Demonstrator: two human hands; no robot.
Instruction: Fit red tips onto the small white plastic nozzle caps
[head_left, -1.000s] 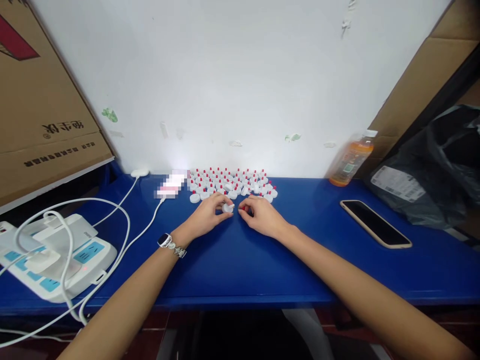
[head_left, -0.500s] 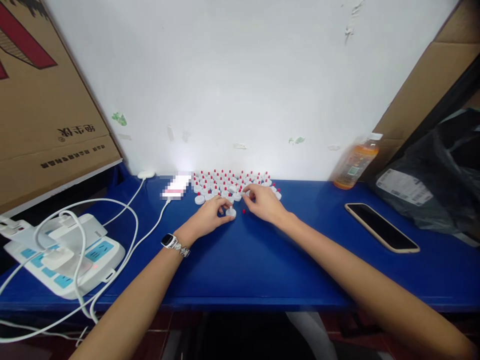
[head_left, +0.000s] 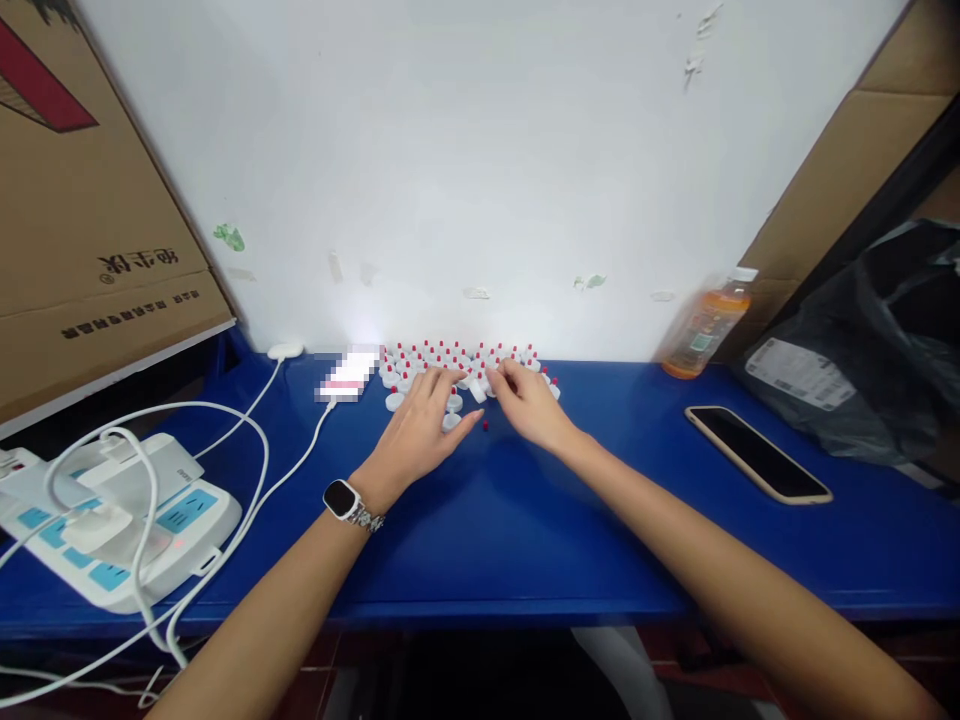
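Observation:
A cluster of several small white caps with red tips (head_left: 450, 356) stands on the blue table (head_left: 480, 530) against the white wall. My left hand (head_left: 417, 430), with a watch on its wrist, lies flat with fingers stretched out over the front of the cluster, and a white cap (head_left: 451, 422) sits just under its fingertips. My right hand (head_left: 531, 408) is at the cluster's front right edge, its fingertips pinching a tilted white cap (head_left: 478, 391). A loose small red piece (head_left: 485, 427) lies on the table between the two hands.
A white power strip (head_left: 112, 520) with plugs and white cables (head_left: 247, 470) sits at the left. A phone (head_left: 757, 452) lies at the right, an orange drink bottle (head_left: 701, 328) stands by the wall, and a black bag (head_left: 862, 360) is beyond it. A cardboard box (head_left: 90, 220) leans at the left.
My left hand let go of the cap it held and stretched forward over the cluster. My right hand dropped the red piece, moved into the caps and picked one.

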